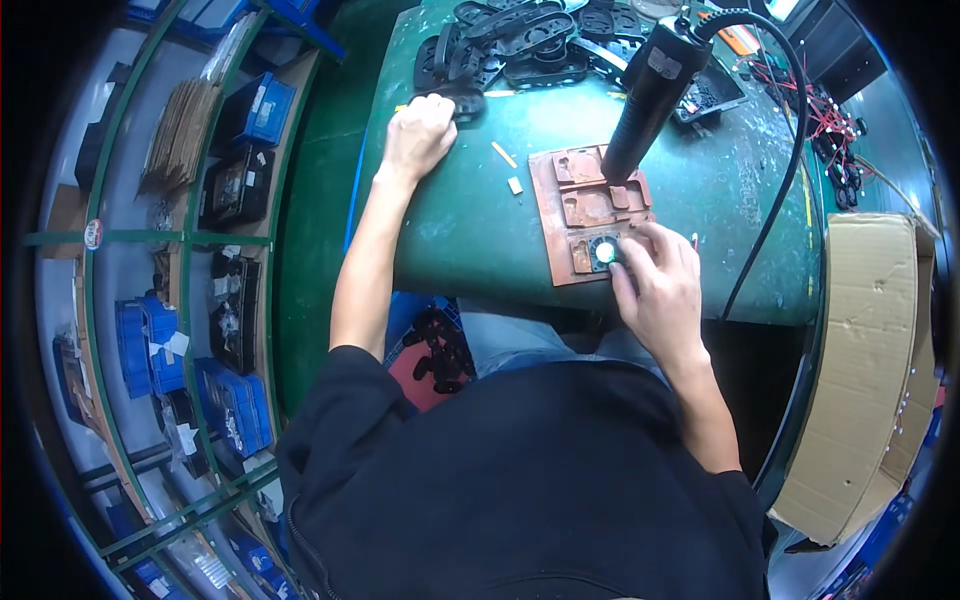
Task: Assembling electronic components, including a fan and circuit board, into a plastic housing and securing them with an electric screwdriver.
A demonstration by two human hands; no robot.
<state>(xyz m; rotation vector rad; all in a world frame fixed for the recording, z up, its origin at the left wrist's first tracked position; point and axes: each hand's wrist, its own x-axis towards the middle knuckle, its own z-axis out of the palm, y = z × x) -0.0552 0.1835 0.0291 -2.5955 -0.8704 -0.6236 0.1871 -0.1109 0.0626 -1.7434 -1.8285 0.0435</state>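
Stretched forward at the table's left side, my left hand [418, 135] is closed at a black plastic part [466, 104], which shows just beyond its fingers. My right hand [662, 278] is at the near end of a reddish-brown fixture [548, 210] with several shaped recesses. Its fingertips pinch the edge of a small dark part with a bright round centre [604, 252], set in the nearest recess. Above the fixture's far end hangs a thick black cylindrical tool [645, 100] with a coiled cable, its tip low over a recess and held by neither hand.
Black plastic parts [530, 40] are heaped at the back of the green table [480, 210]. Two small pale scraps [515, 186] lie left of the fixture. Red and black wires [825, 130] are at right, above a cardboard box [850, 370]. Shelves with blue bins [262, 108] stand left.
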